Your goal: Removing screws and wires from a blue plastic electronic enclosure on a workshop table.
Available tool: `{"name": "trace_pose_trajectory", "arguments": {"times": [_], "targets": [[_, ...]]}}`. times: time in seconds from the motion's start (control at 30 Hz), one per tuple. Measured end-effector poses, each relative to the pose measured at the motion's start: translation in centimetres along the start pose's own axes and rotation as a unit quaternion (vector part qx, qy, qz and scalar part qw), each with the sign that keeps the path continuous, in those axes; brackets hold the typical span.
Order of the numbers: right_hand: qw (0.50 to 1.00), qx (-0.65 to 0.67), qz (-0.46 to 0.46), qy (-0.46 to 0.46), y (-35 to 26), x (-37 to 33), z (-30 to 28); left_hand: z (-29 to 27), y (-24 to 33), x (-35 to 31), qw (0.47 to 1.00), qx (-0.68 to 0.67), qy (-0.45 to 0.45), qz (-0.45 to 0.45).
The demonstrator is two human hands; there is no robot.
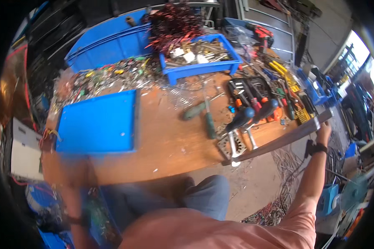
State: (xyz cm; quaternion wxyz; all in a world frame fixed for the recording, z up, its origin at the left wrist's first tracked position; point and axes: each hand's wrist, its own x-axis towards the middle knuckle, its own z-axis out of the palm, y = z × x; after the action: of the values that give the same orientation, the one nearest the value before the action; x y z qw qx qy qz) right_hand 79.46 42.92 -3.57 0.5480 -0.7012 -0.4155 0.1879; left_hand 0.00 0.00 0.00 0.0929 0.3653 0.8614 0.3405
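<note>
My left hand (78, 171) is smeared by motion just below the near left corner of a blue flat tray (97, 120). Its fingers cannot be told apart, nor whether it touches the tray. On the far right my right hand (323, 133) looks closed at the outer end of a long dark grey bar (282, 139), beside a small pale metal piece. What its fingers hold is hidden. Dark-handled tools (242, 120) and a toothed metal plate (232, 144) lie left of the bar, with a shiny wrench (233, 151) reaching the table edge.
Green-handled screwdrivers (210, 124) rest mid-table. Behind stands a blue crate (201, 70) of metal parts, with reddish shavings (172, 27) alongside. Mixed scrap (108, 76) covers the back left. Yellow tools (284, 74) and a red power drill (262, 35) lie back right. Cables (282, 182) cover the floor.
</note>
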Motion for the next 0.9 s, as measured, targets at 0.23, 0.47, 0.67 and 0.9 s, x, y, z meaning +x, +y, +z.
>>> {"name": "trace_pose_trajectory", "arguments": {"times": [0.23, 0.47, 0.67, 0.9], "targets": [[0.996, 0.025, -0.09, -0.009, -7.2, -17.5, -2.6, 0.6, -4.4, 1.0, 0.974, 0.216, 0.067, -0.016], [0.916, 0.175, -0.152, -0.328, -15.3, -38.3, 0.4, 2.2, -7.3, 2.5, 0.983, 0.155, 0.09, 0.037], [0.811, 0.016, -0.163, -0.561, -20.1, -46.8, 7.7, 2.5, -6.7, 3.4, 0.988, 0.114, 0.08, 0.066], [0.73, -0.004, -0.205, -0.652, -22.3, -52.6, 14.3, 2.0, -6.1, 4.4, 0.987, 0.145, 0.0, 0.072]]}}
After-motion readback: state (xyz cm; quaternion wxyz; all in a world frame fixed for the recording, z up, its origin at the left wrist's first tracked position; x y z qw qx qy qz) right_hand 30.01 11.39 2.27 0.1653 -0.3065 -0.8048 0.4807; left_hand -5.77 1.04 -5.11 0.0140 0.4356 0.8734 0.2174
